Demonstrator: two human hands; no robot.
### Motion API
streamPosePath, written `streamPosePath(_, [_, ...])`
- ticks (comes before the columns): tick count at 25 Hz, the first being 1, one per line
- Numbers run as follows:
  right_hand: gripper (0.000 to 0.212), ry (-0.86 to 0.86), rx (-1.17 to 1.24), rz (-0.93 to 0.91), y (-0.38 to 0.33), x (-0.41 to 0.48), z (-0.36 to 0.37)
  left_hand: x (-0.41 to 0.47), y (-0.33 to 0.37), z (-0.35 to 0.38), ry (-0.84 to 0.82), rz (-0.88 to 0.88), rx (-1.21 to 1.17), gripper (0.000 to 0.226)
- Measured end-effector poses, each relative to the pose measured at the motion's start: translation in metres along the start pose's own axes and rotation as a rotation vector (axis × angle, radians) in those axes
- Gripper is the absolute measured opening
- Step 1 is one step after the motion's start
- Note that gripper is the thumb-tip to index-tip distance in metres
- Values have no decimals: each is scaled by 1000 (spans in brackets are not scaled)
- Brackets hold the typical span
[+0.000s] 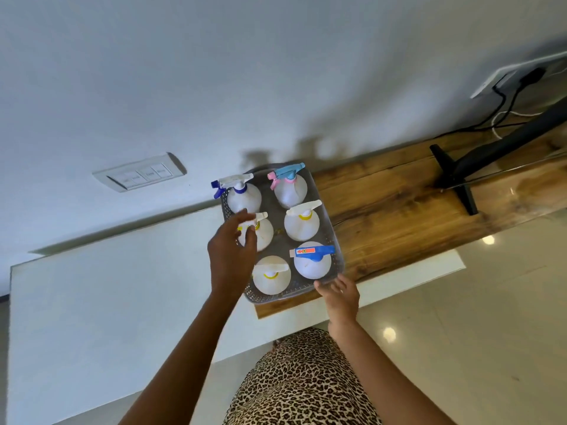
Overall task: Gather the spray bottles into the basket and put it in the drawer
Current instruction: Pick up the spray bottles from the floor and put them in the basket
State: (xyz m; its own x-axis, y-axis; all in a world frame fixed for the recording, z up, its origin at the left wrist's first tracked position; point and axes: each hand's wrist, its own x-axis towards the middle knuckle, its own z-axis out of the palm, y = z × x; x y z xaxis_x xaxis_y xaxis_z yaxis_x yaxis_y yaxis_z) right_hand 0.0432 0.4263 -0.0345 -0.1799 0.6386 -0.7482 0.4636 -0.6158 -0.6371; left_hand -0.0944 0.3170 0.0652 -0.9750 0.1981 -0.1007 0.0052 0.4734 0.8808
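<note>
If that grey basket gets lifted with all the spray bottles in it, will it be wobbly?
Probably top-heavy: the basket has low walls and the six spray bottles stand well above them, so tilting could topple them. It looks like thin perforated plastic, so it may flex. Two-handed lifting seems wise.

Six spray bottles are filling the basket in two rows of three, leaving only narrow gaps between them. The wall is standing just behind the basket's far end, closing that side. The left hand is hovering over the left row's middle bottle. The right hand is touching the near right corner. Bare wooden worktop is lying between the basket and the monitor stand.
</note>
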Motion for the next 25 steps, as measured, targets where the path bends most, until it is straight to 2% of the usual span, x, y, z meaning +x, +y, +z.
streamPosePath(3, [60,37,401,365,2,-4,2,49,14,3,37,93,68,23])
streamPosePath(6, [27,24,440,485,7,5,9,105,16,20,-34,195,246,25])
streamPosePath(7, [22,23,425,500,8,9,13,125,13,28,-76,210,296,26])
streamPosePath(8, [25,17,417,502,8,14,17,145,10,37,-123,207,342,26])
streamPosePath(10, [45,41,397,505,13,27,23,178,4,56,-252,121,466,29])
streamPosePath(11, [44,61,384,494,14,31,26,189,1,63,-348,70,543,31])
streamPosePath(13, [26,79,347,479,25,41,33,204,-6,78,-511,22,640,34])
streamPosePath(15, [18,88,296,434,36,47,42,216,-12,87,-570,1,668,36])
streamPosePath(17, [22,120,195,343,43,49,51,225,-19,91,-601,-59,651,43])
streamPosePath(20, [29,195,179,236,42,47,61,234,-24,93,-700,-44,679,48])
streamPosePath(25, [23,219,218,218,46,54,51,234,-38,98,-834,-139,623,53])
